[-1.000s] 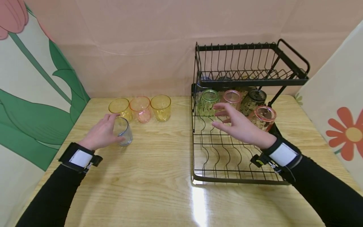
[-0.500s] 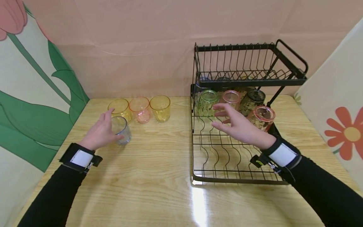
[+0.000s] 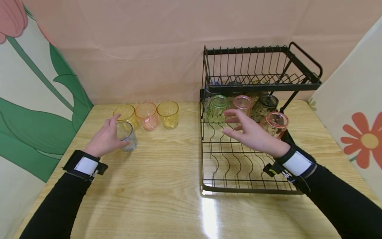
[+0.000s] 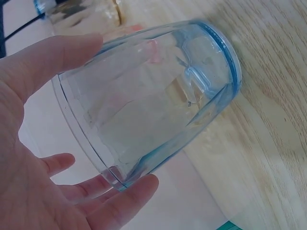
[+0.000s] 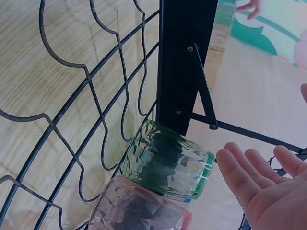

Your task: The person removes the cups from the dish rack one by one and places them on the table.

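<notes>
A clear blue-tinted glass [image 3: 130, 136] stands upright on the table. My left hand [image 3: 105, 139] is spread around it, thumb on the near side and fingers on the far side. In the left wrist view, the thumb and a fingertip lie at opposite sides of the glass's rim [image 4: 86, 148]. Just behind stand a yellow glass [image 3: 129, 113], a pink glass [image 3: 149, 121] and another yellow glass [image 3: 168, 116], all upright. Over the dish rack, my right hand [image 3: 249, 131] hovers with loosely extended fingers, holding nothing. It is nearest an upside-down green glass [image 3: 216, 113].
The black two-tier dish rack [image 3: 253, 191] stands on the right. Its lower tier holds several upside-down glasses, among them a pink one [image 3: 243, 102], a dark one [image 3: 264, 108] and a red-rimmed one [image 3: 276, 124]. The upper tier [image 3: 262, 87] overhangs the rear glasses.
My left fingers have spread away from the blue-tinted glass, which stays nearly in place on the table. The right hand has not visibly moved. The head view has shifted slightly.
</notes>
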Demonstrator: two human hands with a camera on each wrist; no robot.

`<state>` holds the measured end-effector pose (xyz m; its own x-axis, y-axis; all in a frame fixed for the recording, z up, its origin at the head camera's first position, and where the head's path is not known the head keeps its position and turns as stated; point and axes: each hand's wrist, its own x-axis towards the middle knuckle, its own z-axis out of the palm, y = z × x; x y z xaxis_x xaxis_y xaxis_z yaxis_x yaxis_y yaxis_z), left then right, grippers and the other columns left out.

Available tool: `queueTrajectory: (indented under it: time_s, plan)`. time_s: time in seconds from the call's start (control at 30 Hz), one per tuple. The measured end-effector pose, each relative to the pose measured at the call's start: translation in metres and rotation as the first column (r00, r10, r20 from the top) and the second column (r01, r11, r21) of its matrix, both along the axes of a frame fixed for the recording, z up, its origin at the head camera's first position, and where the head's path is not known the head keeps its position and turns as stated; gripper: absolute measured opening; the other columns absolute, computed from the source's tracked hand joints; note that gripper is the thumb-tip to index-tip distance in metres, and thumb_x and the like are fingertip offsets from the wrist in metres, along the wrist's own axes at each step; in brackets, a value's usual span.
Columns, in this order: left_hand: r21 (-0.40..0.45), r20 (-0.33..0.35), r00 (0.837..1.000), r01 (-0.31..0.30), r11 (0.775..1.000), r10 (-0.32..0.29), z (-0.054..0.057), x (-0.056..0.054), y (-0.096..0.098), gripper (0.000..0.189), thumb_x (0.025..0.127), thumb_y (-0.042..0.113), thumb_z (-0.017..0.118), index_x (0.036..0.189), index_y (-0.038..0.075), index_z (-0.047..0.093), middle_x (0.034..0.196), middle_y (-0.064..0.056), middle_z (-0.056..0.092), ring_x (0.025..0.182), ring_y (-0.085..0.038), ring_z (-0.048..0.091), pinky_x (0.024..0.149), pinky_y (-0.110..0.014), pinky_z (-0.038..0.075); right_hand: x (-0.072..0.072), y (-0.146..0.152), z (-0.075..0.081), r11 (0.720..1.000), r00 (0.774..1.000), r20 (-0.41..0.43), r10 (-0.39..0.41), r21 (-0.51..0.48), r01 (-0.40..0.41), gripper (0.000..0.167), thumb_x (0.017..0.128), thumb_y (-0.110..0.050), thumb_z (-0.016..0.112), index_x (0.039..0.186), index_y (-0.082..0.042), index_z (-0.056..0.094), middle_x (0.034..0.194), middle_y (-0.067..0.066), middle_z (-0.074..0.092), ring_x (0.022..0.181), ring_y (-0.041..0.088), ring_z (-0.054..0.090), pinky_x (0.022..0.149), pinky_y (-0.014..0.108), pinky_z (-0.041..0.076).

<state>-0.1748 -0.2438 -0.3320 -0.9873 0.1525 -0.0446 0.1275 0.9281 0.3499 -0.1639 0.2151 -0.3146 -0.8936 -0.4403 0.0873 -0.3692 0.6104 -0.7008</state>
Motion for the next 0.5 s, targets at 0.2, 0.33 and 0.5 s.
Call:
queueTrajectory:
  time_s: [0.2,0.33,0.5]
  plan:
    - [0.003,0.002,1.000,-0.005,1.000,0.005,-0.0015,-0.0014,-0.0004,0.107,0.079,0.025,0.081,0.152,0.000,0.006,0.139,-0.041,0.026,0.104,-0.052,0.053,0.078,-0.057,0.050,0.0006,0.0010,-0.0012,1.000,1.000,0.005,-0.006,0.001,0.006,0.064,0.097,-0.035,0.060,0.147,-0.009,0.031,0.148,0.012,0.038,0.128,0.031,0.045,0.098,0.057,0.039]
    - [0.007,0.007,1.000,-0.002,1.000,0.002,-0.0014,-0.0018,-0.0006,0.106,0.080,0.025,0.080,0.152,0.000,0.007,0.141,-0.041,0.025,0.108,-0.053,0.051,0.081,-0.059,0.049,0.0009,0.0020,-0.0018,1.000,1.000,0.017,0.001,0.004,-0.001,0.064,0.097,-0.036,0.059,0.148,-0.011,0.030,0.148,0.013,0.037,0.129,0.032,0.044,0.098,0.058,0.039]
    - [0.013,0.021,1.000,0.000,1.000,-0.001,-0.0019,-0.0024,-0.0016,0.105,0.082,0.026,0.079,0.152,0.001,0.006,0.144,-0.041,0.021,0.113,-0.055,0.047,0.086,-0.062,0.046,0.0006,0.0035,-0.0034,0.999,0.999,0.027,0.026,0.025,-0.027,0.065,0.097,-0.037,0.059,0.148,-0.008,0.029,0.148,0.015,0.036,0.129,0.034,0.043,0.098,0.057,0.040]
